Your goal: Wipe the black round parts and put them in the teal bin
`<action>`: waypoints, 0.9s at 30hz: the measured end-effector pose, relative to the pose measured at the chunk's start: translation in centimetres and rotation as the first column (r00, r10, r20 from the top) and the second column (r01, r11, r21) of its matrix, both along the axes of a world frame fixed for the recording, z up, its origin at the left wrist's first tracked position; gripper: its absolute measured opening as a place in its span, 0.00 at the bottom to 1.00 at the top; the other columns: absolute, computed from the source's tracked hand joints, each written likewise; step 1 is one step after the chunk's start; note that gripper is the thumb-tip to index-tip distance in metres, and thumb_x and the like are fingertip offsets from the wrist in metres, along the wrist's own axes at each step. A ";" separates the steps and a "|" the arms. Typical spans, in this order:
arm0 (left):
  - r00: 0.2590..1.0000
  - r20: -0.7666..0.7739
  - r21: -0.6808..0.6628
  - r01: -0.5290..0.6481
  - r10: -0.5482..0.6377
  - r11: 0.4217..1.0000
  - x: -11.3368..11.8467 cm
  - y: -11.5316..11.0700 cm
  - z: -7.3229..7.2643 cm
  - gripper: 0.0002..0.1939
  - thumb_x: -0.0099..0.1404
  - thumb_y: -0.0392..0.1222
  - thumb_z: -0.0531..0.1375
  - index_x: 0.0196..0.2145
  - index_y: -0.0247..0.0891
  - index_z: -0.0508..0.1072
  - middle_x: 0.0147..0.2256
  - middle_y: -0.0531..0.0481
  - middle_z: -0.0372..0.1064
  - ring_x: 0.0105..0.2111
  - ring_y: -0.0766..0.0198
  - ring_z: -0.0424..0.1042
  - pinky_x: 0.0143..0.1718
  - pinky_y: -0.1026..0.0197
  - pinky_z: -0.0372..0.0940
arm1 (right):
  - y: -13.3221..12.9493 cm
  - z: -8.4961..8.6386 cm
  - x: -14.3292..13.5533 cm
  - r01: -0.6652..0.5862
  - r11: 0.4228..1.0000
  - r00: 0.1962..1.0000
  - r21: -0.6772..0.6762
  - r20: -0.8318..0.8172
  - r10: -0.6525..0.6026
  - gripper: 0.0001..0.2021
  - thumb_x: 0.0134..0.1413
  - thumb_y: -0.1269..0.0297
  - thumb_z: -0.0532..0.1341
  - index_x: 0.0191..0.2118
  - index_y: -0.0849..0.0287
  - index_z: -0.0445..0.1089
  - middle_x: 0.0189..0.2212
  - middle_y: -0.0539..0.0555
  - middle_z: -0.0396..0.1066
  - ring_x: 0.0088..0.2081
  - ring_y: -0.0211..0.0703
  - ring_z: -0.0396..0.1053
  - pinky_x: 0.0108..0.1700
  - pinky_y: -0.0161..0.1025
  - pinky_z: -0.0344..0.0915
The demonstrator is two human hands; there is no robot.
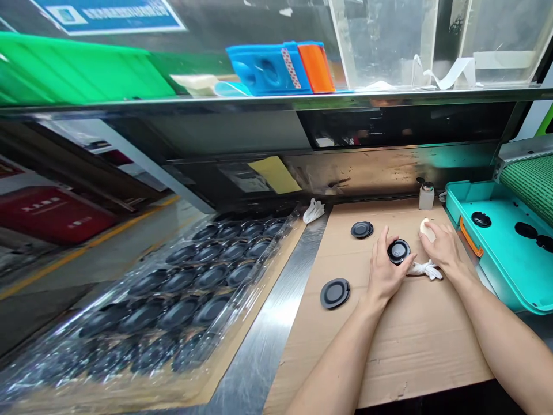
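My left hand [386, 270] grips a round black part [398, 251] by its edges, thumb and fingers on either side, over the cardboard sheet [415, 340]. To the right, my right hand [443, 248] pinches a small cream-coloured pad [427, 230]. A crumpled white cloth [425, 270] lies between the two hands. Two more black round parts rest on the cardboard left of my left hand, one farther back [362, 229] and one nearer [335, 293].
A clear plastic tray [254, 282] of black parts is at the left. Behind my right hand stands a small bottle [426, 196]. A turquoise bin [505, 259] with black discs sits at the right. A metal shelf [276, 102] crosses above, holding green and blue bins.
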State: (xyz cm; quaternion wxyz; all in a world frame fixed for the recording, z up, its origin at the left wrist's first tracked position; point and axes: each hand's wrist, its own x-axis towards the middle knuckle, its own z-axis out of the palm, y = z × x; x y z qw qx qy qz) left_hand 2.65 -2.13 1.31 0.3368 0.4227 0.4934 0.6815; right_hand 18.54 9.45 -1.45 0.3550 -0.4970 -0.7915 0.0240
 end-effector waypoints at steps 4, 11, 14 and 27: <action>0.999 -0.053 0.012 -0.002 0.003 1.000 -0.2 0.2 -0.3 0.47 0.48 0.38 0.75 0.63 0.45 0.63 0.53 0.41 0.70 0.61 0.49 0.61 0.66 0.49 0.48 | 0.0 0.3 0.0 0.017 0.995 1.000 0.094 0.003 -0.017 0.19 0.66 0.57 0.54 0.56 0.59 0.70 0.55 0.62 0.69 0.54 0.55 0.62 0.56 0.48 0.56; 0.982 -0.186 0.053 -0.028 0.037 0.998 -0.4 0.0 0.0 0.41 0.52 0.41 0.73 0.62 0.43 0.64 0.54 0.41 0.69 0.58 0.49 0.62 0.65 0.49 0.50 | 0.5 -0.8 0.6 -0.011 1.000 0.992 -0.028 0.127 0.014 0.15 0.65 0.57 0.55 0.50 0.56 0.74 0.49 0.58 0.74 0.50 0.52 0.66 0.54 0.45 0.56; 0.991 -0.127 0.051 -0.031 0.037 0.998 -0.2 -0.3 0.6 0.39 0.50 0.40 0.74 0.59 0.43 0.67 0.53 0.41 0.69 0.59 0.48 0.62 0.64 0.49 0.51 | 0.8 -1.2 0.5 -0.019 0.998 0.990 -0.064 0.141 0.028 0.15 0.63 0.57 0.56 0.48 0.56 0.74 0.45 0.58 0.75 0.49 0.52 0.67 0.53 0.45 0.57; 0.962 -0.266 -0.098 0.043 -0.068 0.994 -0.4 1.3 -0.7 0.17 0.71 0.51 0.53 0.43 0.39 0.76 0.39 0.42 0.77 0.38 0.58 0.75 0.44 0.56 0.68 | 2.5 -2.7 1.5 -0.036 0.999 0.990 0.011 0.137 0.034 0.19 0.62 0.50 0.55 0.48 0.57 0.75 0.46 0.60 0.76 0.50 0.53 0.70 0.55 0.48 0.59</action>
